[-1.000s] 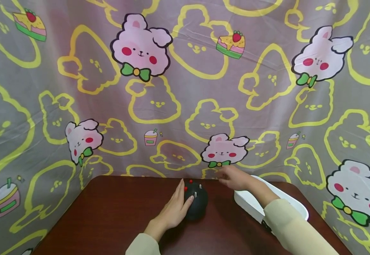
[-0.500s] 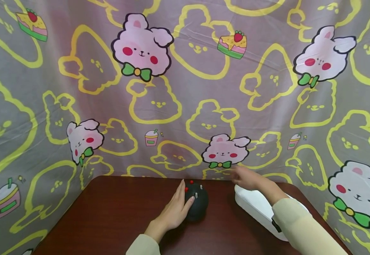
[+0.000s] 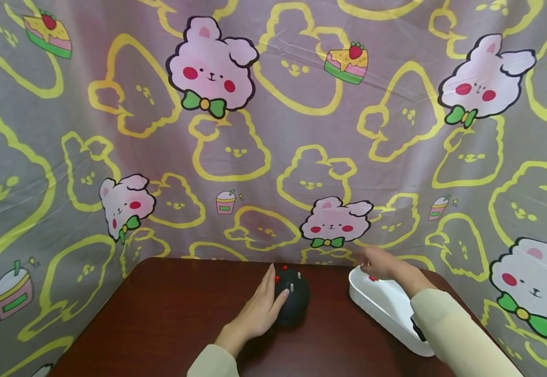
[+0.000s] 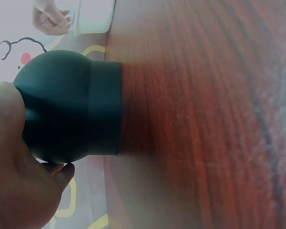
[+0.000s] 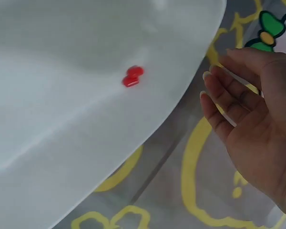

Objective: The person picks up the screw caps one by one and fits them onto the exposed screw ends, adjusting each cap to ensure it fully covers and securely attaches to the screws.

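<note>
A black ball on a short round base (image 3: 296,306) stands on the table, with small red-headed and silvery bits sticking up from its top. My left hand (image 3: 260,306) lies along its left side, fingers straight and thumb on the front. In the left wrist view the ball (image 4: 62,107) fills the space beside the left hand (image 4: 19,167). My right hand (image 3: 380,263) is over the far end of a white tray (image 3: 367,301). In the right wrist view the right hand (image 5: 257,114) has loosely bent fingers and nothing visible between them. Two small red pieces (image 5: 132,76) show against the tray.
The dark red-brown wooden table (image 3: 183,314) runs back to a patterned cloth (image 3: 235,131) with rabbits, cakes and drinks, which hangs behind and along both sides. The right forearm sleeve (image 3: 452,319) covers part of the tray.
My right hand has moved right, from beside the tray to over its far end. Red bits now show in the tray below it. The left hand and black ball stay put.
</note>
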A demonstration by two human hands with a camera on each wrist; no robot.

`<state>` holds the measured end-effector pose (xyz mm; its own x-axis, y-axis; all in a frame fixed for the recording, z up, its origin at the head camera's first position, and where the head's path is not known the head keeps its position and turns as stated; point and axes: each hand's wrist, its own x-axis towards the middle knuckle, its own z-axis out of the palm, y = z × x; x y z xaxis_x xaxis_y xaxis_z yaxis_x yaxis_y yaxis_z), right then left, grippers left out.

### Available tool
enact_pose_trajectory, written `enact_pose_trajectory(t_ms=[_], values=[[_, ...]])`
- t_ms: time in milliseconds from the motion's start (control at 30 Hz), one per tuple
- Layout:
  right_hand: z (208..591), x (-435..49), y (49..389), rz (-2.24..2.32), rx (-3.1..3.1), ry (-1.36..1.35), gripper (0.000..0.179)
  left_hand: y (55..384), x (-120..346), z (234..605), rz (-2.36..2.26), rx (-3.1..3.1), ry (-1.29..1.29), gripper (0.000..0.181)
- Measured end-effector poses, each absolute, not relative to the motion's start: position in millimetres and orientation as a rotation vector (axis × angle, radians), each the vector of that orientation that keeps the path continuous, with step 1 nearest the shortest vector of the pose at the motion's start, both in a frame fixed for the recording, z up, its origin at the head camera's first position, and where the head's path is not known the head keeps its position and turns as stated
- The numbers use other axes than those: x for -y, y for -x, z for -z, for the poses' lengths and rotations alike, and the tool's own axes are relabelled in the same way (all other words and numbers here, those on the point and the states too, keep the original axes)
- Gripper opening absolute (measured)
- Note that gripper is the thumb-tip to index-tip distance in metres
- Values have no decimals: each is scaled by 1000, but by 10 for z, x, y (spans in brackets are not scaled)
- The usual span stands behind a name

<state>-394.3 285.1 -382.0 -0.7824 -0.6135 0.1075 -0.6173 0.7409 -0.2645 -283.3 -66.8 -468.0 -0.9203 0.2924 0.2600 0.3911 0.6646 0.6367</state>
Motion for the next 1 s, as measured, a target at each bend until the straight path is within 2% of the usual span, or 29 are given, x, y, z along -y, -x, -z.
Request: enact_pose_trajectory(t_ms=[233, 400, 567, 667, 767, 900, 1000], values=[[3908, -3007, 4045, -357, 2929, -1001, 4, 2837, 678, 4684, 1091, 2746, 566, 83], [3966, -3075, 4140, -358, 2939, -997, 8, 2832, 685, 4657, 1070, 2711, 580, 81], [4047, -3148, 4238, -353, 2920, -1031, 37, 2841, 679, 4635, 1061, 2716, 579, 81], [4096, -3196, 4272, -375, 2939, -1014, 48, 2848, 673, 4639, 1066, 2728, 572, 82], [4130, -3231, 4266, -381, 2982, -950, 43, 2855, 668, 4657, 1069, 2743, 561, 82], [4135, -3243, 4220, -348, 3018, -893, 26, 2862, 669, 4688, 1078, 2756, 542, 83], [4153, -3242, 4208, -344, 3024, -892, 26, 2863, 663, 4698, 1084, 2748, 544, 83]])
